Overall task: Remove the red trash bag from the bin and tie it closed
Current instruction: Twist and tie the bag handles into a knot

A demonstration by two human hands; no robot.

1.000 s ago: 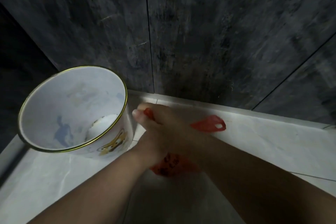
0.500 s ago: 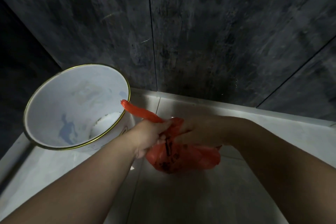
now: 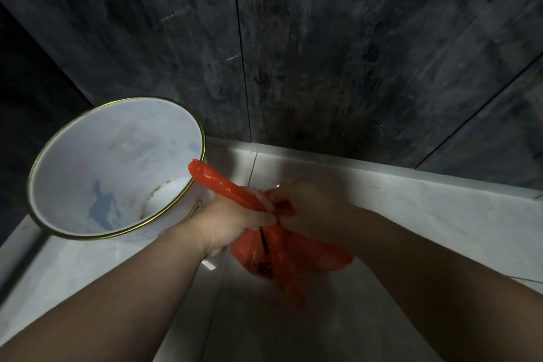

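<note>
Two hands meet over the red bag [image 3: 289, 256], just right of the bin [image 3: 117, 167]. The bag is out of the bin and hangs between the hands above the pale floor [image 3: 426, 214], its bulging body sagging below the knuckles, black print showing on the plastic.

Left hand [image 3: 232, 222] is clenched tight around the bag's neck, fingers curled under, thumb side up. From that fist a twisted red strip [image 3: 217, 182] shoots up and back toward the bin, its rounded tip crossing right over the bin's gold rim. Whether the tip touches the rim, I cannot tell.

Right hand [image 3: 308, 203] sits just beyond the left, on the side away from the bin, fingers folded down onto the gathered plastic at the neck, pinching it. The two hands are touching or all but touching there. A loose flap of bag spills out under the right wrist, away from the bin.

Bin itself stands tilted in view, white inside with blue smudges, no liner in it, its bottom bare. It sits close to the dark wall [image 3: 323, 53], with a light skirting strip running away from it along the wall's foot. A small white scrap [image 3: 209, 265] lies on the floor under the left wrist, near the bin's base.
</note>
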